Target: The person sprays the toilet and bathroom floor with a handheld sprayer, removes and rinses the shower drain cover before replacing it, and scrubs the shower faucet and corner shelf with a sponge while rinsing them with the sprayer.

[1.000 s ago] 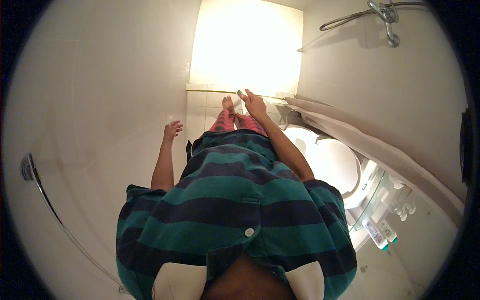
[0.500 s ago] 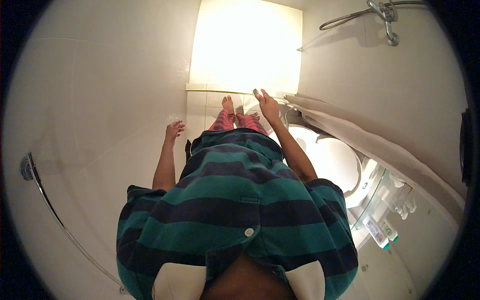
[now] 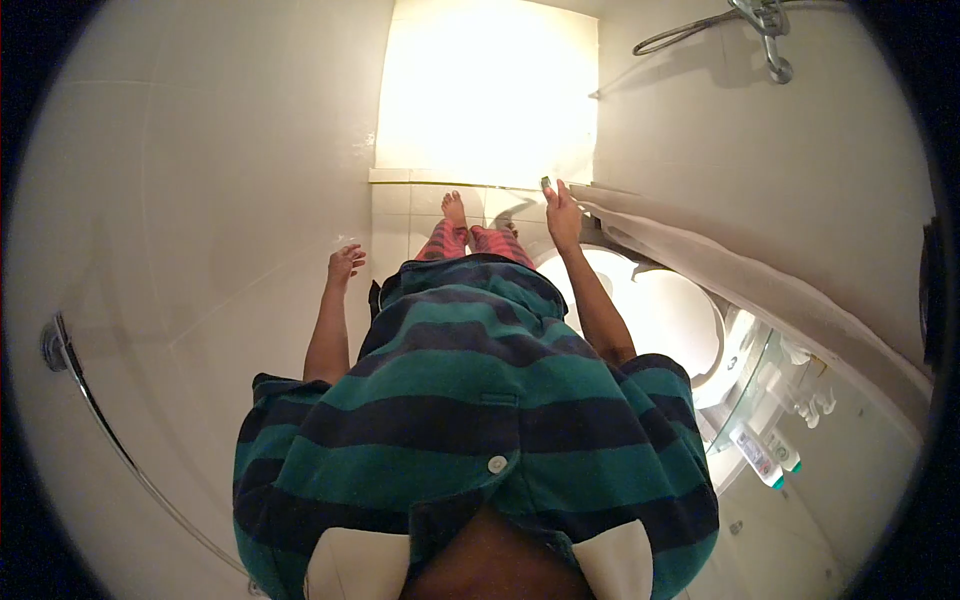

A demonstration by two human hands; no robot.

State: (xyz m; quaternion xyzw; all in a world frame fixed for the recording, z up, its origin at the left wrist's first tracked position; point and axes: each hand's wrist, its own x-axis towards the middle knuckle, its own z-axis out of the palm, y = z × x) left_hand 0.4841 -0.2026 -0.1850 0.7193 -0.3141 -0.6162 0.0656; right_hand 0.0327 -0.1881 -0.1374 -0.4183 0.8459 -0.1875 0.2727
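My right hand (image 3: 564,220) is stretched forward, its fingers closed around a small object (image 3: 546,184) with a dark greenish face and a pale edge; its kind does not show. Below that hand are the white toilet (image 3: 590,270) and the round white basin (image 3: 685,322). My left hand (image 3: 347,262) hangs by the pale wall, fingers loosely bent and apart, holding nothing. Between the hands, my bare foot (image 3: 454,207) rests on the tiled floor (image 3: 395,215).
A white shower curtain (image 3: 760,275) runs along the right. Two bottles with green caps (image 3: 757,455) stand near a glass shelf (image 3: 745,390). A chrome grab bar (image 3: 110,430) is fixed to the left wall, and a shower mixer (image 3: 770,40) to the upper right wall. Bright light fills the far end.
My right hand has moved to the right with the small object in it. My left hand stays almost in place beside the wall. The view has shifted slightly.
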